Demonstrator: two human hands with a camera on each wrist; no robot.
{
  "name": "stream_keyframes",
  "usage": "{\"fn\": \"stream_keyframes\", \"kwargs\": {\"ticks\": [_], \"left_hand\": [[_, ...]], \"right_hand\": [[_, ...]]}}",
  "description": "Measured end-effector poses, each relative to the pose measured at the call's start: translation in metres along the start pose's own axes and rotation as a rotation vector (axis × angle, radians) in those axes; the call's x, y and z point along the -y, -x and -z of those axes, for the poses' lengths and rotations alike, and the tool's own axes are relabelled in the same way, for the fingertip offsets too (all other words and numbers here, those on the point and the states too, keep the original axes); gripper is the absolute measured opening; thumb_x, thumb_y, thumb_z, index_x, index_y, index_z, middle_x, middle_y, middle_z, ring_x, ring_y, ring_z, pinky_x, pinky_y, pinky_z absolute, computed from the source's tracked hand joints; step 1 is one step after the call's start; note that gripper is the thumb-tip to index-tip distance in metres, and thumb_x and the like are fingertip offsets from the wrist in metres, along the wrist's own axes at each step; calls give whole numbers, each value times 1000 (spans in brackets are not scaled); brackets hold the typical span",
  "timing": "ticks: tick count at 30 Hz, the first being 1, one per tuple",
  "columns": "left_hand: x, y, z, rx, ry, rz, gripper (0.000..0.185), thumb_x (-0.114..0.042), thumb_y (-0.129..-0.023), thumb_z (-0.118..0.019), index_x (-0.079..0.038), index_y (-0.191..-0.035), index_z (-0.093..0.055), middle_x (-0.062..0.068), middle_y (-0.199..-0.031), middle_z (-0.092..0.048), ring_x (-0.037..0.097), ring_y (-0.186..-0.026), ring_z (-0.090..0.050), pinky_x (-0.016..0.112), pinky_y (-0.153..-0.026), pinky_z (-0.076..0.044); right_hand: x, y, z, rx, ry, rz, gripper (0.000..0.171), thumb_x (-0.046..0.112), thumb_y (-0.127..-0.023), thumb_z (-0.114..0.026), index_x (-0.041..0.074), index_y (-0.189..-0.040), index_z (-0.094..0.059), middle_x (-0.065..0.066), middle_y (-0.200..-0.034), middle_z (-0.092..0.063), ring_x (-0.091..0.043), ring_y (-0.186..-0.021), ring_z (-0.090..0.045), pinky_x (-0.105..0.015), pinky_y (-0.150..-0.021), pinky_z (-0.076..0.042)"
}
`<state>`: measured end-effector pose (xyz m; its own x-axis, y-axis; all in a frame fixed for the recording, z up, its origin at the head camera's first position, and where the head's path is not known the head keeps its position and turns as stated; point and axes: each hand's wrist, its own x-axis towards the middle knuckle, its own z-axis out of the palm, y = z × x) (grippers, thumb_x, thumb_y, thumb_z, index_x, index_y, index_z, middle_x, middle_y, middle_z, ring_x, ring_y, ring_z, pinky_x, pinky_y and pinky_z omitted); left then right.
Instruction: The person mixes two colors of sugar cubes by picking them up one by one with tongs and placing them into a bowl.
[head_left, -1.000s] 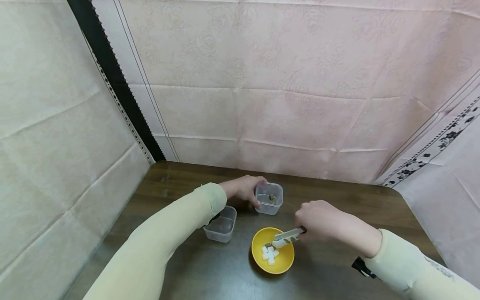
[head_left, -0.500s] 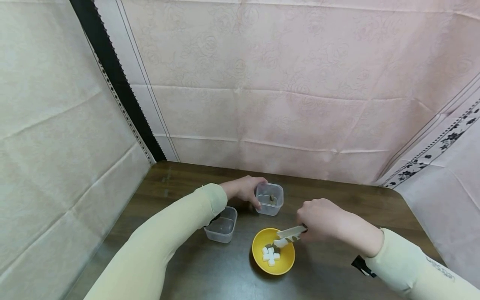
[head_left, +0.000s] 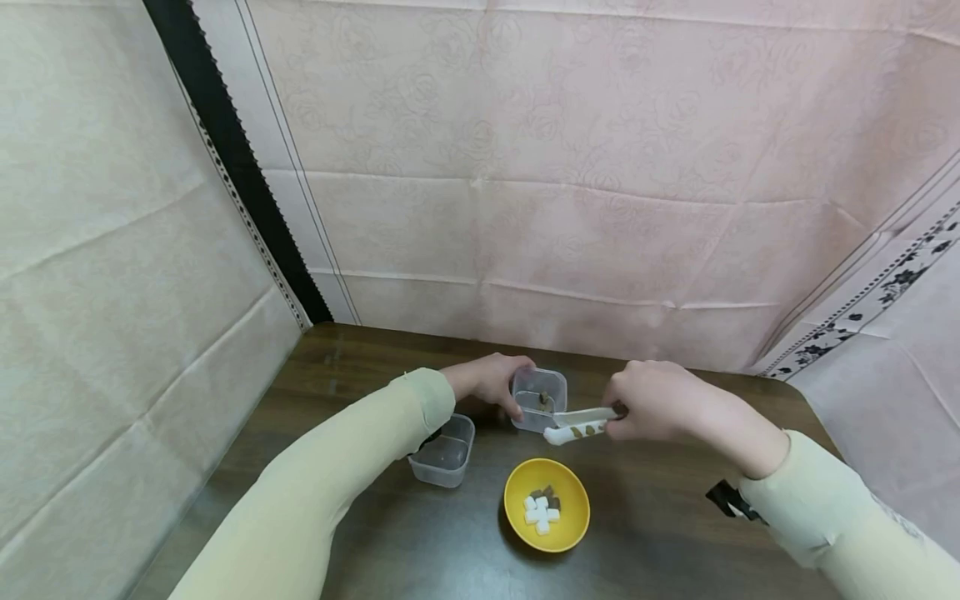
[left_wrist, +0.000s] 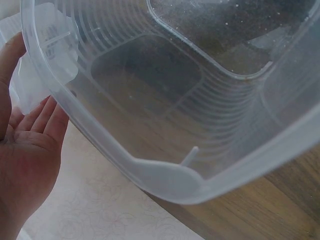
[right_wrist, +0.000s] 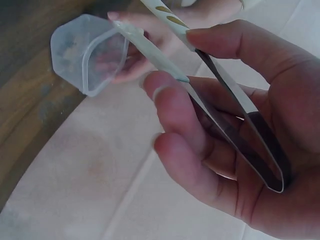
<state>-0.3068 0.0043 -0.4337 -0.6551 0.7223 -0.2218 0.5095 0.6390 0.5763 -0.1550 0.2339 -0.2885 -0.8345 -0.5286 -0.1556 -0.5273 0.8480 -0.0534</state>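
My left hand (head_left: 501, 390) grips the left side of a small clear tub (head_left: 542, 398) at the back of the dark wooden table (head_left: 352, 367); a few brown bits lie in it. My right hand (head_left: 626, 415) pinches white patterned tongs (head_left: 579, 427), whose tips hover at the tub's front right edge. Whether the tips hold a piece I cannot tell. In the right wrist view the fingers (right_wrist: 175, 100) squeeze the tongs (right_wrist: 220, 75) above the tub (right_wrist: 87, 55). A yellow bowl (head_left: 570, 521) with white cubes and brown pieces sits in front.
A second, empty clear tub (head_left: 444, 452) stands beside my left forearm and fills the left wrist view (left_wrist: 150, 125). Pink cloth walls (head_left: 525, 167) close in the table at the back and on both sides.
My right hand has lifted the tongs out of the yellow bowl and carried them back to the tub that my left hand holds. The left hand has stayed put.
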Motion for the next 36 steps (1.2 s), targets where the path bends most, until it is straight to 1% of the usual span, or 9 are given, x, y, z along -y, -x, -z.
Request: {"fn": "stream_keyframes", "kwargs": {"ticks": [7, 11, 15, 21, 23, 26, 30, 33, 36], "left_hand": [[0, 1, 0, 12, 7, 14, 87, -26, -81, -97, -16, -154, -50, 7, -140, -64, 20, -118, -60, 40, -110, -51], [0, 1, 1, 14, 0, 14, 88, -26, -81, -97, -16, -155, -50, 8, -141, -64, 20, -120, -59, 39, -111, -50], [-1, 1, 1, 9, -18, 4, 88, -26, -81, -97, -15, -154, -50, 8, -141, -64, 20, -121, -59, 38, -111, -49], [-2, 2, 1, 9, -31, 6, 88, -27, -81, -97, -15, -155, -50, 8, -144, -63, 21, -123, -59, 39, -112, -49], [-2, 2, 2, 11, -27, 10, 88, -27, -81, -97, -15, -155, -50, 8, -144, -63, 21, -123, -59, 39, -112, -49], [-1, 1, 1, 9, -21, 11, 88, -26, -81, -97, -15, -154, -50, 7, -145, -63, 20, -123, -59, 38, -112, -49], [-1, 0, 1, 3, -21, 9, 87, -26, -81, -97, -14, -153, -51, 7, -144, -64, 20, -122, -60, 38, -113, -49], [-1, 0, 2, 5, -16, 11, 88, -27, -81, -97, -14, -154, -51, 7, -146, -63, 20, -123, -60, 39, -114, -48], [-1, 0, 1, 12, -13, 12, 89, -28, -81, -97, -15, -155, -50, 8, -148, -62, 21, -125, -59, 41, -115, -47]], "right_hand": [[-13, -17, 5, 3, -26, -45, 20, 21, -85, -75, 24, -67, -67, 12, -58, -47, -7, -54, -38, -27, -49, -30], [-22, -28, 5, 5, -15, -47, 22, 21, -87, -74, 22, -66, -67, 11, -57, -49, -8, -53, -39, -27, -49, -31], [-25, -39, 3, 29, -14, -70, 24, 24, -89, -74, 21, -67, -66, 10, -58, -51, -8, -53, -41, -26, -49, -33], [-23, -53, 0, 53, -13, -125, 32, 23, -89, -73, 20, -61, -58, 9, -54, -43, -8, -50, -36, -25, -48, -28], [-21, -59, -1, 77, -9, -141, 33, 22, -90, -73, 20, -61, -57, 9, -54, -43, -8, -50, -36, -24, -47, -29], [-19, -70, -2, 130, 5, -160, 32, 24, -92, -73, 17, -63, -61, 6, -54, -52, -9, -47, -46, -23, -45, -35], [-16, -83, -3, 205, 46, -200, 31, 28, -95, -73, 14, -68, -65, 1, -60, -64, -13, -48, -60, -25, -46, -45], [-15, -91, -6, 232, 69, -228, 30, 28, -95, -73, 14, -71, -64, -1, -65, -65, -14, -49, -63, -25, -46, -49], [-12, -96, -9, 233, 86, -234, 27, 28, -94, -73, 12, -75, -63, -4, -71, -65, -14, -49, -63, -26, -47, -51]]}}
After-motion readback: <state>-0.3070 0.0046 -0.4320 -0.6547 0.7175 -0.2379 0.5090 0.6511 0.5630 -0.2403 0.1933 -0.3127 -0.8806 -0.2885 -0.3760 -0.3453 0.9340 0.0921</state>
